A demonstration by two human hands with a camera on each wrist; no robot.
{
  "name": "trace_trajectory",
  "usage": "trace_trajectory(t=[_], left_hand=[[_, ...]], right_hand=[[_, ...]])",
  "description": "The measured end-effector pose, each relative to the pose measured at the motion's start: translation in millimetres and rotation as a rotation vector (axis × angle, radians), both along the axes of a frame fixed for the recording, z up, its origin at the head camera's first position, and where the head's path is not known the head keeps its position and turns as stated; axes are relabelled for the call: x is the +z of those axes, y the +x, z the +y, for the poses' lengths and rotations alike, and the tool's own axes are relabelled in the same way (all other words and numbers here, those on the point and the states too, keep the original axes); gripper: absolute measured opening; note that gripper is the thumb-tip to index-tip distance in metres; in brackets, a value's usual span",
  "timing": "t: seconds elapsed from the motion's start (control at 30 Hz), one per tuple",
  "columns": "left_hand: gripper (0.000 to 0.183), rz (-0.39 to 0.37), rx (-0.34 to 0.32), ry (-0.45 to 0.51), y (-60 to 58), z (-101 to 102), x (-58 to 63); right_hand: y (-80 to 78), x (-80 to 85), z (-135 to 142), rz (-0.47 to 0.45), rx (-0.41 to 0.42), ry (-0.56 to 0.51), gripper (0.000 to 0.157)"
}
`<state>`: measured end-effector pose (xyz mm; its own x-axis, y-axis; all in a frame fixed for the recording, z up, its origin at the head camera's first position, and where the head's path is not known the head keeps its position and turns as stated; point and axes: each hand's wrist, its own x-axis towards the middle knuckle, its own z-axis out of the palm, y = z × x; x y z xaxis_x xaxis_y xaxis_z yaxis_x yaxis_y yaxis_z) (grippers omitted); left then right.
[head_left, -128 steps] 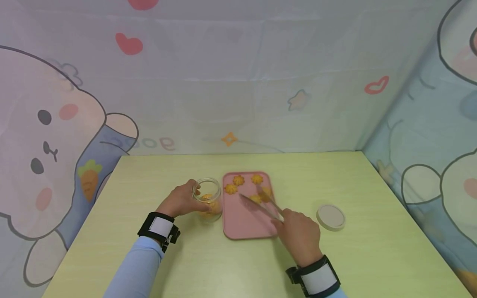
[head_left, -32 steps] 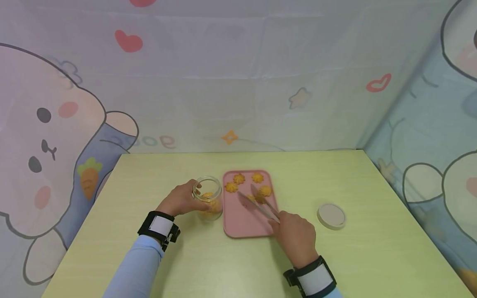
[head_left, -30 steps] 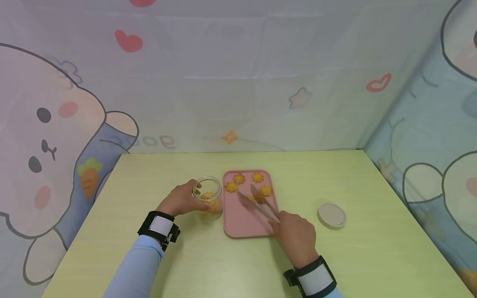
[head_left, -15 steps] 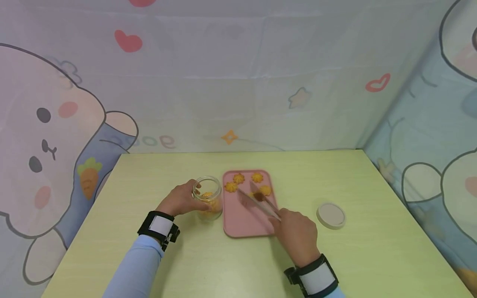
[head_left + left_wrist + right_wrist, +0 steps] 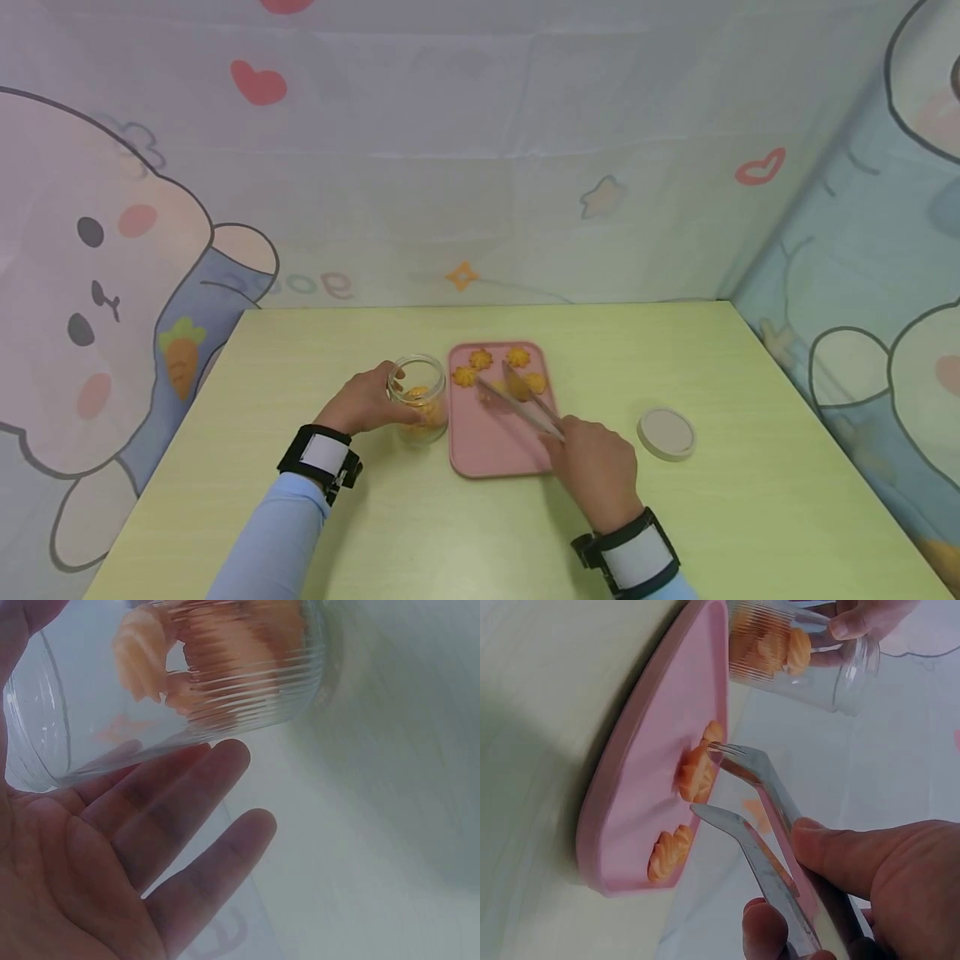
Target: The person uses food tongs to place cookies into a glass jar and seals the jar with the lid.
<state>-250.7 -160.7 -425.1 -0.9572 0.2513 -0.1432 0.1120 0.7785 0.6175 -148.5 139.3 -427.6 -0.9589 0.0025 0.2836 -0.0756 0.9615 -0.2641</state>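
Observation:
My left hand (image 5: 365,402) grips a clear glass jar (image 5: 417,423), its mouth uncovered and several yellow piped cookies (image 5: 236,652) inside. Two of that hand's fingers stretch out beneath the jar in the left wrist view. A pink tray (image 5: 491,450) lies right of the jar, with several flower-shaped cookies (image 5: 481,359) toward its far end. My right hand (image 5: 597,467) holds metal serving tongs (image 5: 769,795), one tip pronged. The tips are spread on either side of a cookie (image 5: 694,776) on the tray; another cookie (image 5: 670,853) lies beside it.
A round whitish lid (image 5: 667,433) lies flat on the pale yellow table (image 5: 750,517), right of the tray and near my right hand. A cartoon-printed cloth (image 5: 480,167) hangs behind the table's far edge.
The tongs have shifted slightly left and farther along the tray from the right-hand cookies, with their tips at a middle cookie. The left hand and jar have stayed in place.

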Motion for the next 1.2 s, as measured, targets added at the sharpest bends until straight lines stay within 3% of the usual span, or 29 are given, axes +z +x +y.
trace_trajectory(t=[0.47, 0.77, 0.93, 1.2], left_hand=[[0.081, -0.016, 0.000, -0.003, 0.0, 3, 0.0], [0.082, 0.000, -0.007, 0.003, 0.7, 3, -1.4], [0.085, -0.004, -0.002, -0.002, 0.1, 2, -2.0], [0.099, -0.027, -0.001, 0.021, 0.9, 0, -1.8]], right_hand=[[-12.2, -9.3, -7, -0.071, -0.012, 0.040, 0.035], [-13.8, -12.2, -2, -0.016, -0.019, 0.052, 0.035], [-12.3, -1.4, -3, 0.058, 0.001, 0.031, 0.033], [-3.0, 30.9, -16, 0.123, 0.044, -0.034, 0.026]])
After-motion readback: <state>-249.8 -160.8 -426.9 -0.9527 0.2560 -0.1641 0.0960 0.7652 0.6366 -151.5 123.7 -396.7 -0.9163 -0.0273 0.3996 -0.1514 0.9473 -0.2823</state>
